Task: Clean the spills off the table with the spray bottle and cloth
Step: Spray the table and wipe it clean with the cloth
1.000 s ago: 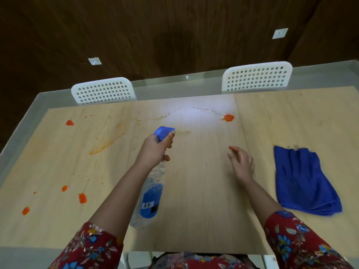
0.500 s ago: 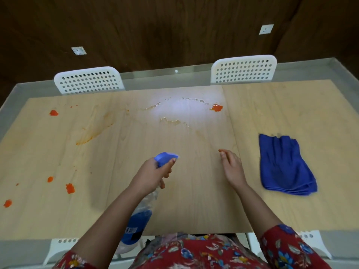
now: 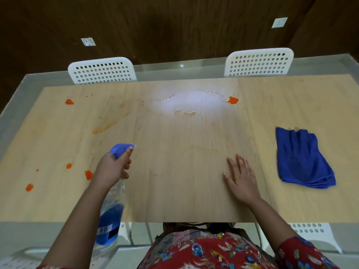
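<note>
From the head camera, the left hand grips the spray bottle at its neck, a finger lying along the blue head, nozzle aimed across the table. The bottle looks like thin clear plastic, probably light. How full it is I cannot tell, and the neck seems the surest hold. The right hand lies flat, fingers spread, holding nothing. The folded blue cloth rests apart to its right. It is soft and limp, best gathered from above. Orange spills remain.

Orange spills dot the pale wood-grain table; blue cloth on its right, white perforated chairs beyond.
</note>
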